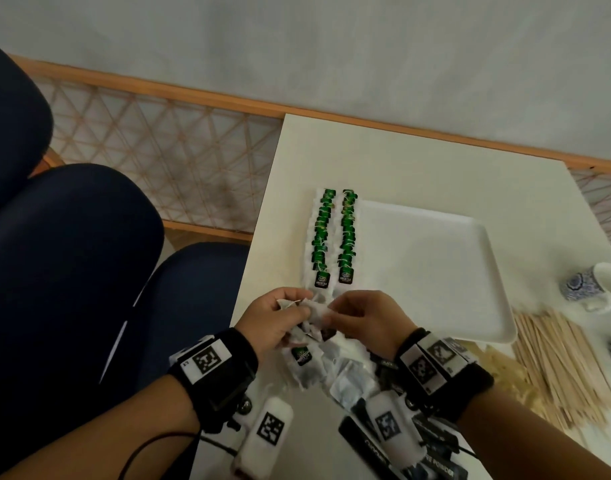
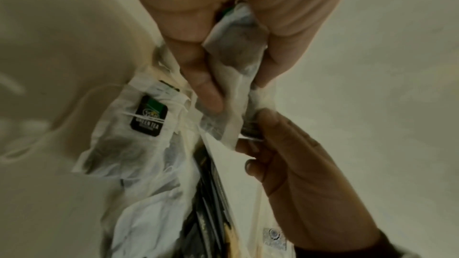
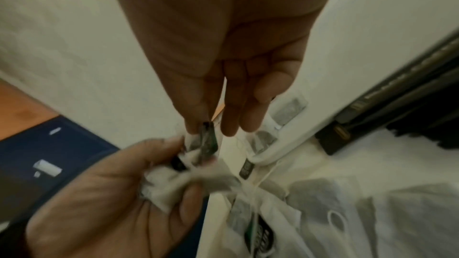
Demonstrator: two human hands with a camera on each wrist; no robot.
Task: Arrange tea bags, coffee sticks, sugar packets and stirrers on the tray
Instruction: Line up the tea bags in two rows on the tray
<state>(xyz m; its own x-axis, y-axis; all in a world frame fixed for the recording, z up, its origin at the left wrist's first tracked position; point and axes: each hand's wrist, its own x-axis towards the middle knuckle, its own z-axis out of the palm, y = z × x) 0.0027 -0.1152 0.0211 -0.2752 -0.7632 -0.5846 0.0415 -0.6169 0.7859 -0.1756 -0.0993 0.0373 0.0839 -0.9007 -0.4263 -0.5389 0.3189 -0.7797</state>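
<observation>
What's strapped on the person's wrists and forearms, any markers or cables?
Both forearms are bare, no sleeves. The left hand and right hand each have a black wrist strap carrying white tags printed with black square fiducial markers. A white marker-tagged block hangs under each wrist. A thin black cable loops off the left unit.

Coffee sticks [image 1: 373, 445] half hidden under wrists; cup [image 1: 595, 285] cut off.

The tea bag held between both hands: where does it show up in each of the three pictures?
Head: tea bag low centre, between left hand and right hand.
Left wrist: upper centre, in the fingers.
Right wrist: centre.
Shared landmark: the loose pile's green tea tag.
</observation>
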